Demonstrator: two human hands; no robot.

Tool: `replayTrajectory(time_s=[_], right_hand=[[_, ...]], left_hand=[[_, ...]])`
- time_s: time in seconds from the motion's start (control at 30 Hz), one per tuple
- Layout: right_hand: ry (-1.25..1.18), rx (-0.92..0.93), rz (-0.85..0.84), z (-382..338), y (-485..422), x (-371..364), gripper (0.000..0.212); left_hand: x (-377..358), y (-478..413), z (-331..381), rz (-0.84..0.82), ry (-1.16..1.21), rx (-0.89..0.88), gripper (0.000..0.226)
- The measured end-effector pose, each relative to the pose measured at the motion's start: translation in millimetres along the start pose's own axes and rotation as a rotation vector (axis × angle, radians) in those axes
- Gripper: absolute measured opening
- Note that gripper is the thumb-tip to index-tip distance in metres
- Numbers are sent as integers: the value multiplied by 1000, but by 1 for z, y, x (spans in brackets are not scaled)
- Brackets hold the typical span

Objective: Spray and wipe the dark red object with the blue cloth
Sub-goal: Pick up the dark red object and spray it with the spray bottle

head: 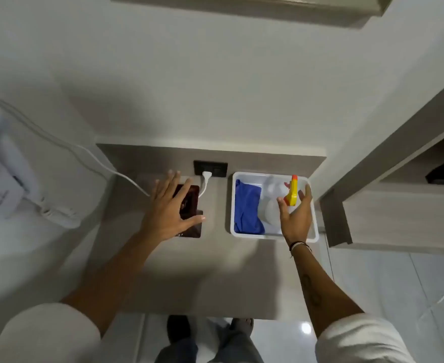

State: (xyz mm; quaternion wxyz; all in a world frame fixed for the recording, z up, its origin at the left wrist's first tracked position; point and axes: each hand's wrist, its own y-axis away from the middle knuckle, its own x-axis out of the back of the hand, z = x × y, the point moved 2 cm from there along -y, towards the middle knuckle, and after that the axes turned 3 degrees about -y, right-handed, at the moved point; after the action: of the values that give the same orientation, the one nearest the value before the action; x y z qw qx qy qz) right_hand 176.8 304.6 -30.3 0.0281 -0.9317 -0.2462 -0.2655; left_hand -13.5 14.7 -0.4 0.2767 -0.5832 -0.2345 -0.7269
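Note:
A flat, glossy dark red object (191,203) lies on the grey wooden tabletop (215,271) at the back left. My left hand (167,208) hovers over it with fingers spread, covering its left part. A white tray (232,205) to the right holds a crumpled blue cloth (247,208) and a clear spray bottle (272,203) lying down, with a yellow and orange trigger head (292,192). My right hand (295,214) is open above the tray, thumb and fingers either side of the trigger head, not closed on it.
A black wall socket (210,168) behind the dark red object holds a white plug (206,177), whose cable runs left to a white power strip (58,214). A wooden shelf unit (388,213) stands to the right. My feet show on the tiled floor below.

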Motion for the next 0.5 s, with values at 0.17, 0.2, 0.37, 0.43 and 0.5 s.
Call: replayTrajectory(time_s=[0.17, 0.2, 0.37, 0.43, 0.5], right_hand=[[-95, 36, -23, 3, -15, -11, 54], [-83, 46, -25, 2, -20, -13, 54], [-48, 96, -41, -2, -31, -12, 57], [-99, 122, -17, -11, -23, -4, 46], [-153, 186, 12, -22, -7, 5, 39]], left_hand=[[3, -2, -3, -55, 137, 18, 121], [5, -3, -2, -58, 147, 33, 120], [12, 0, -11, -49, 182, 29, 114], [11, 7, -17, -42, 225, 40, 115], [9, 16, -26, -37, 288, 52, 115]])
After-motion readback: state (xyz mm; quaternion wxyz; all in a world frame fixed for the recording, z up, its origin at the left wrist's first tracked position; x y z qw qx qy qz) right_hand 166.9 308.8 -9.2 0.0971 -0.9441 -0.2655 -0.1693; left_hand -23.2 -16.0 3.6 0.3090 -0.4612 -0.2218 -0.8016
